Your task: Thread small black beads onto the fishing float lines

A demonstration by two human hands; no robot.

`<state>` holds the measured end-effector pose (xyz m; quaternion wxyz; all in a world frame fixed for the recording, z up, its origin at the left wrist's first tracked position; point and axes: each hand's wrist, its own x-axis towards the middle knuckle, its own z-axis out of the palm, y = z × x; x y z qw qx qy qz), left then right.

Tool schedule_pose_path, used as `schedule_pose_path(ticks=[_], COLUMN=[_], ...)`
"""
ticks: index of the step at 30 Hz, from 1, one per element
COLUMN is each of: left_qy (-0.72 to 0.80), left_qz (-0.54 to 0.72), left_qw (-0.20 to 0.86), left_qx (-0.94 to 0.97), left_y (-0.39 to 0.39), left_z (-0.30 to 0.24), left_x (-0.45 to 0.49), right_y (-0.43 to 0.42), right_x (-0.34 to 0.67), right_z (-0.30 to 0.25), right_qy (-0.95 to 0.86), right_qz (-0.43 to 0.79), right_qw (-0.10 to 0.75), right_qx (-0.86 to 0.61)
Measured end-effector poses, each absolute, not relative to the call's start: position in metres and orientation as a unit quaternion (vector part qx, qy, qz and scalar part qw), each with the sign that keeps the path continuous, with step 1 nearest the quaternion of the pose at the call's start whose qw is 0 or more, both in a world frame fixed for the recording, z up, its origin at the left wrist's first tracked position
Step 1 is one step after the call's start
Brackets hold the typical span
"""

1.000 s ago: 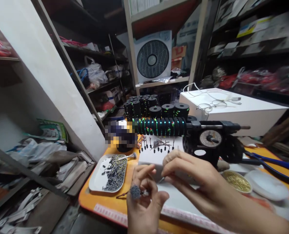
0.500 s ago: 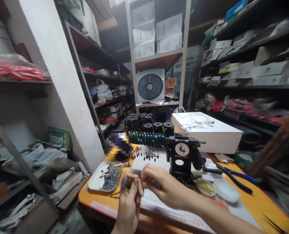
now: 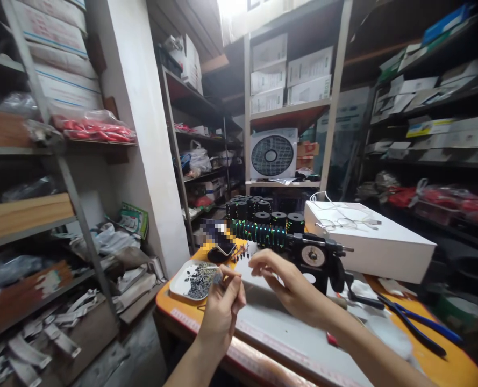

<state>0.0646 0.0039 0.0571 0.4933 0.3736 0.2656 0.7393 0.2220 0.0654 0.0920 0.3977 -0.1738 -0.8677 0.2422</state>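
"What is our left hand (image 3: 221,306) doing?"

"Its fingers are curled around a small grey bundle (image 3: 217,278), whose bristly end shows at the fingers, just beside the white tray (image 3: 177,286). We see small dark parts (image 3: 198,284) heaped in that tray."

"And our right hand (image 3: 277,277)?"

"It hovers apart from the left, fingers bent, above the white sheet (image 3: 279,317) and in front of the winding machine (image 3: 313,254). We can't make out whether anything is pinched there."

"What do we see on the machine?"

"A row of black spools (image 3: 258,232) with bright green strands lies along its shaft. More black cylinders (image 3: 279,217) stand behind, and to our right, blue-and-black pliers (image 3: 436,325) lie on the orange table (image 3: 456,365)."
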Motion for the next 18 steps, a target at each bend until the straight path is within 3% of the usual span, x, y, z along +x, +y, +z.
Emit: schedule_pose_path(ticks=[4,18], left_qy=[0.249,0.174], left_qz=[0.754,0.802], left_qw=[0.492,0.495], left_qx=[0.358,0.283], left_y=[-0.005,-0.008], left_z=[0.058,0.022], left_x=[0.063,0.066], right_y=[0.052,0.055], right_x=[0.218,0.22], right_z=[0.093,0.091], right_qy=[-0.898,-0.929], right_qz=[0.222,0.159], right_qw=[0.351,0.311], right_qx=[-0.146,-0.126])
